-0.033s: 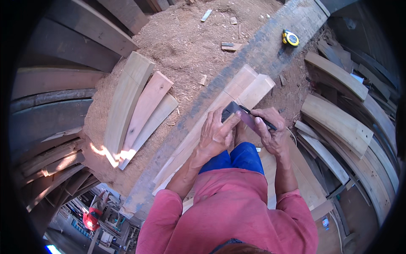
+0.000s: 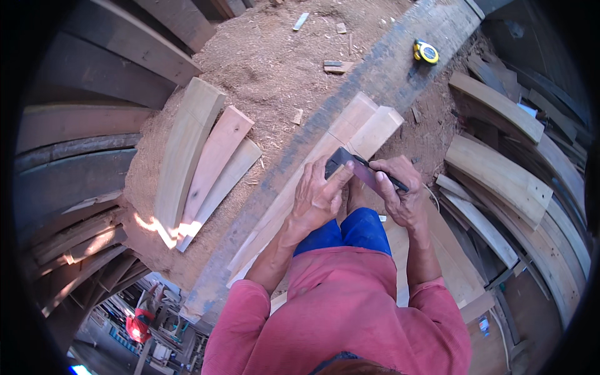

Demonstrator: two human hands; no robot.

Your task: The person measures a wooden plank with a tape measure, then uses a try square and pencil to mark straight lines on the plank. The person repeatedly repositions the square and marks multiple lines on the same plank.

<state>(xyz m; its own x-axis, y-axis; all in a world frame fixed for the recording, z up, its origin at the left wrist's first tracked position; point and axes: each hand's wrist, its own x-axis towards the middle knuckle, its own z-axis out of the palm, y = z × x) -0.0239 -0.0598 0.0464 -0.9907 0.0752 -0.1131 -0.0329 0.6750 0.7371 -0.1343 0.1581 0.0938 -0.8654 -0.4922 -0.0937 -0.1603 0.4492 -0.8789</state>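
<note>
Two pale wooden boards (image 2: 334, 139) lie side by side along the long bench plank in front of me; a dark line crosses one near its far end. My left hand (image 2: 319, 194) is closed on what looks like a try square (image 2: 338, 159), with a dark block-like stock and a flat metal blade slanting toward my right hand. A slim black pen-like marker (image 2: 396, 182) is gripped in my right hand (image 2: 400, 190), its thumb against the blade. Both tools are held over the nearer board, and my fingers hide part of them.
A yellow tape measure (image 2: 426, 52) rests on the far end of the bench plank (image 2: 390, 65). Cut boards (image 2: 187, 144) lie on sawdust at the left. Curved boards (image 2: 497, 178) are stacked at the right, and dark planks (image 2: 94, 106) stand at the far left.
The whole view shifts very slightly. My hands and the tools in them keep the same pose.
</note>
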